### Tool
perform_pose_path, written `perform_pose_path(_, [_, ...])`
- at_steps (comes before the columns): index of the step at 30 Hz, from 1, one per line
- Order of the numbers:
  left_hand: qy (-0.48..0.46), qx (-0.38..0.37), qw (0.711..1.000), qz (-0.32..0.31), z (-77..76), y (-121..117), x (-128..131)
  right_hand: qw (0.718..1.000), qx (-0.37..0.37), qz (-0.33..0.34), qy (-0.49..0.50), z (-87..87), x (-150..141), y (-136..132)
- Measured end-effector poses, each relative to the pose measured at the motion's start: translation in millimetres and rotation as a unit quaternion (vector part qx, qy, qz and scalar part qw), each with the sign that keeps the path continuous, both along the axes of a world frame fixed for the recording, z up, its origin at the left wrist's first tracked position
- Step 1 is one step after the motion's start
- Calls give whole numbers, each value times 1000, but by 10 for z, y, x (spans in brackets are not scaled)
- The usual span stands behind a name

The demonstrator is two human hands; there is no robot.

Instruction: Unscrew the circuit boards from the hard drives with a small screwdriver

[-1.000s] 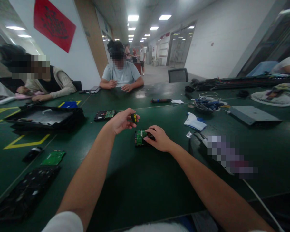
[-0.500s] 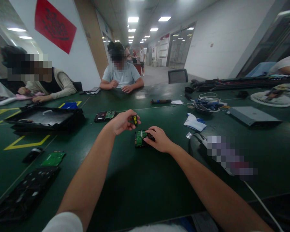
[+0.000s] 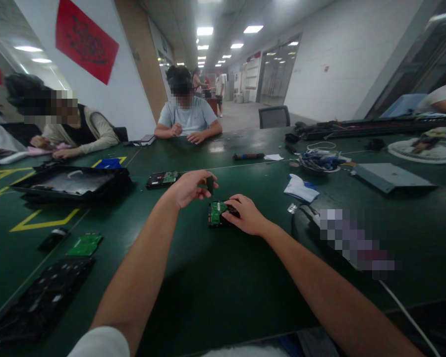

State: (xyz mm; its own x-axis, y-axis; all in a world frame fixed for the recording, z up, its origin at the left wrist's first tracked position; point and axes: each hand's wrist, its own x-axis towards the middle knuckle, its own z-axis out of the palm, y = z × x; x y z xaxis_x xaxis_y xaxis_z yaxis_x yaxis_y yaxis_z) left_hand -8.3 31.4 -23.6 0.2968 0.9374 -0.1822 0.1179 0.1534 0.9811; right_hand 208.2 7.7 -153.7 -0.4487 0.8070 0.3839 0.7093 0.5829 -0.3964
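A hard drive [image 3: 217, 213] lies on the dark green table with its green circuit board facing up. My right hand [image 3: 245, 214] grips it from the right, fingers over its top and thumb at the near side, covering its right part. Just above the drive's far left corner, my left hand [image 3: 194, 188] has its fingers closed around a small screwdriver [image 3: 210, 185] with a dark and yellow handle. Its thin shaft points down at the drive; whether the tip touches it I cannot tell.
Another hard drive [image 3: 162, 179] lies beyond my left wrist. Left are a black tray [image 3: 74, 184], a loose green circuit board [image 3: 84, 245] and black drive parts [image 3: 40, 297]. White-blue gloves [image 3: 301, 188], a power strip [image 3: 338, 243] and a grey metal box [image 3: 394, 178] lie right. A co-worker [image 3: 188, 116] sits opposite.
The screwdriver has turned in my left hand from its yellow-marked end facing me to standing more upright, shaft down over the drive. My right hand and the drive have stayed put.
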Motion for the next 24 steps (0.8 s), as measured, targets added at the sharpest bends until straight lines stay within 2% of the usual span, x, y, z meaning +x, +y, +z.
perform_pose_path(5, [11,55,998,-5,-18,-15,14,1000,-2,-1,5,-5,1,6])
perform_pose_path(13, [16,70,997,14,-15,-15,25,998,1,1,56,-9,-12,39])
perform_pose_path(15, [15,74,997,22,-11,-9,16,995,13,-41,88,-20,37,105])
perform_pose_path(18, [6,78,996,29,-8,2,4,973,40,-190,123,-71,214,238])
perform_pose_path(20, [0,80,996,34,-7,7,-1,960,26,-258,111,-134,370,321])
perform_pose_path(22, [-4,82,996,37,-7,10,-2,955,1,-290,64,-208,503,382])
perform_pose_path(24, [-6,83,996,40,-8,11,-3,955,-8,-291,47,-273,578,420])
